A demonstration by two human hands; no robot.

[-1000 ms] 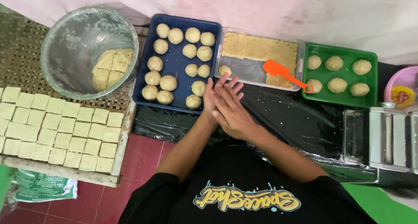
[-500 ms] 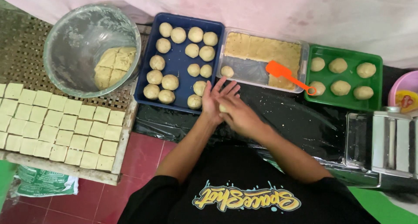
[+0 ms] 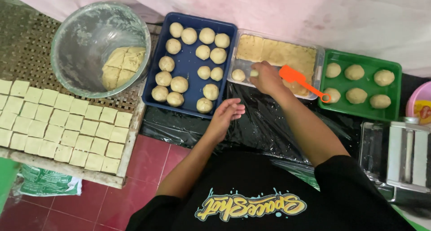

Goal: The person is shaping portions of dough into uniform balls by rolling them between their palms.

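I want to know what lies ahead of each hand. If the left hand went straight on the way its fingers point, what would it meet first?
The left hand, open over the black plastic sheet, points up and right. It would probably first reach the near wall of the clear rectangular dough tray, though height is hard to judge.

A green and white printed bag [image 3: 45, 182] lies on the red floor, far down-left of the left hand's fingers [image 3: 234, 109]. A yellow and red label [image 3: 422, 112] sits on a pink container, far right of the right hand's fingers [image 3: 258, 74].

Navy blue tray [image 3: 188, 69], green tray [image 3: 395, 110], orange spatula [image 3: 294, 77], pale dough balls [image 3: 179, 84]
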